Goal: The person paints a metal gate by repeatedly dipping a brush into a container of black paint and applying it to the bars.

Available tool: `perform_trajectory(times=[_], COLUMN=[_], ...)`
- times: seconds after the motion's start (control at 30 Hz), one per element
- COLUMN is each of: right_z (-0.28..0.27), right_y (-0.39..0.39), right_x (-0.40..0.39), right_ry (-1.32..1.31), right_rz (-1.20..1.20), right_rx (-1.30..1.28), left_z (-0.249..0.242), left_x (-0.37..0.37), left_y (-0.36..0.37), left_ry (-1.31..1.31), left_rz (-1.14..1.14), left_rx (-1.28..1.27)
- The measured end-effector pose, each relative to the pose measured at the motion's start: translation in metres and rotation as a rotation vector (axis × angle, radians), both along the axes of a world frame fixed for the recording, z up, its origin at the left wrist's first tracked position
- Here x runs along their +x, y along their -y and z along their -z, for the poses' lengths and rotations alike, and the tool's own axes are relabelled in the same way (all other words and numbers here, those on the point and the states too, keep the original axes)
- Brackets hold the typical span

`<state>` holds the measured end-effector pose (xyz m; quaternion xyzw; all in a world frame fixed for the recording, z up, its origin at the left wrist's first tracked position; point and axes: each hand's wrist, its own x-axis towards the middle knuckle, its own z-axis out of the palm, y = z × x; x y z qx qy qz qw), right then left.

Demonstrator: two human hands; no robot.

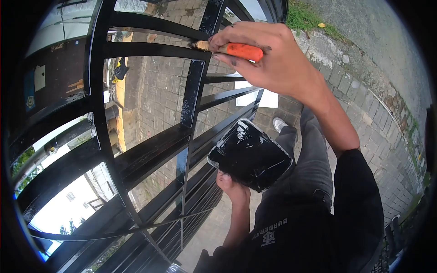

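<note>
My right hand [277, 59] is closed around the orange handle of a paintbrush [243, 51]. Dark smears mark its fingers. The brush points left, and its dark bristles are at a black metal bar of the gate [154, 49]; whether they press on it is hard to see. Lower down, my left hand [233, 185] grips the near-left edge of a shallow rectangular plastic tub [250, 154] coated with glossy black paint. Most of its fingers are hidden beneath the tub, which is held beside the gate's bars.
Brick paving [359, 98] lies underfoot, with grass [302, 17] at its far edge. A white sheet [268, 99] is on the ground behind the tub. My shoe [279, 124] stands close to the gate. Through the bars, a yellow post [121, 104] shows.
</note>
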<state>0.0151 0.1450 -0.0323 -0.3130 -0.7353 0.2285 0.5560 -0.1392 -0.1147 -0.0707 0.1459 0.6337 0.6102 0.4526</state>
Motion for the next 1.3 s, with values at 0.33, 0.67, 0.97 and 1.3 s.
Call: perform_trajectory(times=[0.33, 0.67, 0.97, 1.3], right_z=[-0.038, -0.032, -0.006, 0.018], right_y=[-0.033, -0.024, -0.014, 0.021], right_x=[0.010, 0.018, 0.006, 0.001], right_ry=[-0.097, 0.053, -0.007, -0.025], right_rz=[-0.384, -0.403, -0.111, 0.022], right_rx=[-0.111, -0.258, 0.002, 0.210], left_z=[-0.017, -0.018, -0.017, 0.003], left_x=[0.018, 0.030, 0.033, 0.018], left_y=[-0.011, -0.018, -0.022, -0.005], left_ry=[0.020, 0.021, 0.023, -0.008], left_rz=[-0.035, -0.053, -0.058, 0.030], left_rx=[0.013, 0.028, 0.031, -0.012])
